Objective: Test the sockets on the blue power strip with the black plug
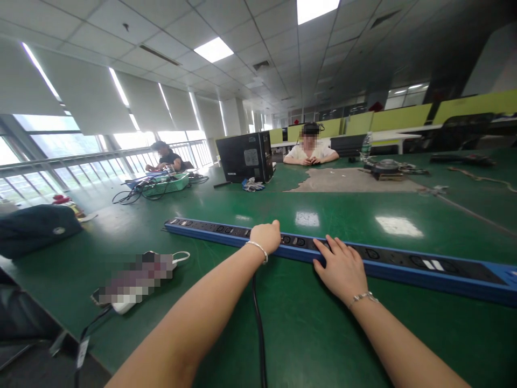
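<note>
A long blue power strip (388, 275) with black sockets along its top lies across the green table. My left hand (265, 237) is closed over its middle sockets, thumb side up. A black power cord (258, 323) runs from the table's near side up to that hand; its end is hidden there. To the right, my right hand (342, 265) rests with fingers spread on the strip's top and near edge, steadying nothing else that I can see.
At left lie a pixelated phone-like object (137, 277) on a white block with a cable, and a dark pouch (38, 229). Farther back are a green basket (167, 185) of cables, a black computer case (244, 157), gloves (253, 185) and a bottle (366, 145). Two people sit beyond.
</note>
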`<state>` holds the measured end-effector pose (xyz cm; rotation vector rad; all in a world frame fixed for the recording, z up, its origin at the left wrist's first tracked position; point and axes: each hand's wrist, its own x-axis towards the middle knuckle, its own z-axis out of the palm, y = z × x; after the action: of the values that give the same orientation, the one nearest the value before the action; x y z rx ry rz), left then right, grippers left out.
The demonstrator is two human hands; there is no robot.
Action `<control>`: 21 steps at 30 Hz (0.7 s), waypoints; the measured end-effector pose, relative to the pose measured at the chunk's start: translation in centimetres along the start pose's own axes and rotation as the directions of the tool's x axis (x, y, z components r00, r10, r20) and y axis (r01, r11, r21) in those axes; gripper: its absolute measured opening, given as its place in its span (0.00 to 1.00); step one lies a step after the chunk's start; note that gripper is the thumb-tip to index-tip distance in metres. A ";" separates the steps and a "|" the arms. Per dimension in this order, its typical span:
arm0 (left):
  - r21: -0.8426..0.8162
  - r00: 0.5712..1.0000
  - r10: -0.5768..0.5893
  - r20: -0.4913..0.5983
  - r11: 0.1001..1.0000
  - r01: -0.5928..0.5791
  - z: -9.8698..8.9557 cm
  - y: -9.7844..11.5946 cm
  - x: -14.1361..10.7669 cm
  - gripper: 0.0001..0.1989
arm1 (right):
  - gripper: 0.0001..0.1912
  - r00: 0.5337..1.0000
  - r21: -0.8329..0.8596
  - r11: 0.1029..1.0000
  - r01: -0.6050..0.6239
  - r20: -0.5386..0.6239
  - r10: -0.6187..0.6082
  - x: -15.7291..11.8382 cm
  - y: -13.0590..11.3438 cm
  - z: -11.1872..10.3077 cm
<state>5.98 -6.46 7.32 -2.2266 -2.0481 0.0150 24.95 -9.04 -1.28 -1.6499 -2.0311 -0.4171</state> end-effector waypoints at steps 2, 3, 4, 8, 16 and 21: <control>-0.015 1.000 -0.022 -0.008 1.000 0.022 0.0 -0.1 -0.2 0.13 | 0.24 1.000 0.000 1.000 0.003 -0.005 -0.003 0.0 0.0 0.0; -0.024 0.999 -0.038 -0.012 0.999 0.038 0.0 -0.1 -0.4 0.13 | 0.24 1.000 -0.002 1.000 0.005 -0.008 -0.005 0.0 0.0 0.0; -0.033 0.998 -0.057 -0.014 0.998 0.057 0.1 -0.1 -0.6 0.14 | 0.24 1.000 -0.003 1.000 0.007 -0.010 -0.007 0.0 0.0 0.0; -0.065 0.993 -0.115 -0.018 0.991 0.113 0.4 0.2 -1.0 0.14 | 0.23 1.000 0.004 1.000 0.002 -0.016 -0.002 0.1 0.0 0.2; -0.086 0.984 -0.168 -0.054 0.983 0.163 -1.6 0.3 -1.3 0.15 | 0.23 1.000 0.020 1.000 -0.010 -0.005 0.010 0.1 0.0 0.2; -0.141 0.930 -0.239 -0.278 0.968 0.206 -7.4 -2.7 -1.2 0.18 | 0.23 1.000 0.035 0.999 -0.020 0.021 0.019 0.0 -0.3 -0.3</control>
<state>3.83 -8.04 14.80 -1.8960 -2.1594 -0.4323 24.74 -9.25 -0.98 -1.6579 -2.0240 -0.3563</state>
